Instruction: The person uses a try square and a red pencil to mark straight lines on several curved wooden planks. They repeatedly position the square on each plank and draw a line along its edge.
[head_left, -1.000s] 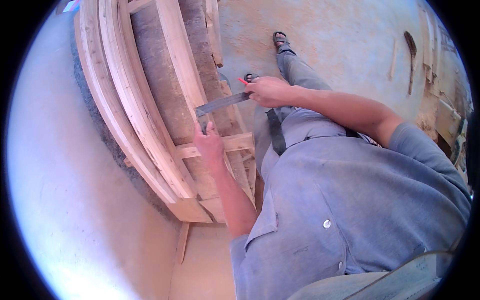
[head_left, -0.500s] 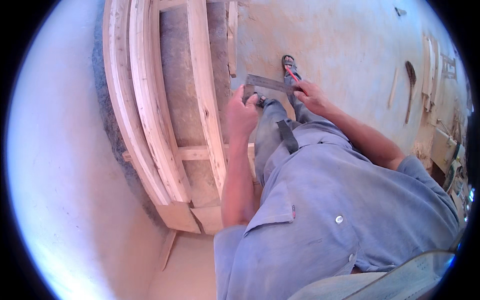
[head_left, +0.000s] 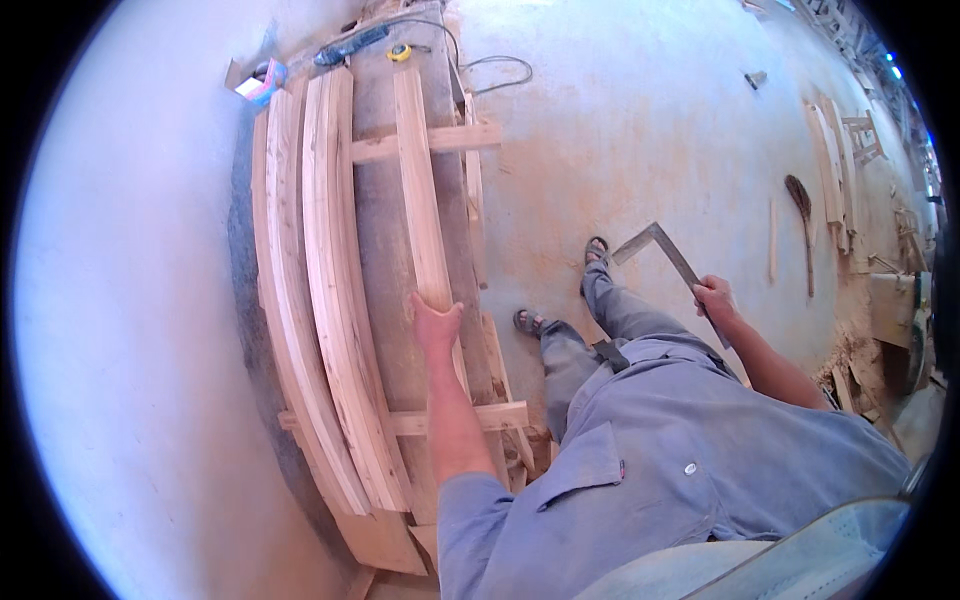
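Left hand (head_left: pixel 437 327) clasps the beam (head_left: pixel 423 205), thumb on one side, fingers on the other, and that beam lies over the far crosspiece (head_left: pixel 472 138), right of the stacked boards (head_left: pixel 325 220). Out over the floor (head_left: pixel 560 150), the right hand (head_left: pixel 714 298) grips the square (head_left: pixel 677 259) by one leg (a yellow tape (head_left: pixel 400 53) sits just past the beam's far end).

Narrow lane was left along the brown bench top (head_left: pixel 378 255) between the stacked pale timber beams (head_left: pixel 328 290) and the single long pale wooden beam (head_left: pixel 418 185). Lane was crossed by the far pale wooden crosspiece (head_left: pixel 470 138) and near pale wooden crosspiece (head_left: pixel 495 416). Beam was straddled by the left hand (head_left: pixel 436 325). Beam's far end was approached closely by the round yellow tape measure (head_left: pixel 400 52). Floor-side passage was partly obstructed by the grey-trousered legs (head_left: pixel 635 305) and grey metal L-shaped square (head_left: pixel 675 255).
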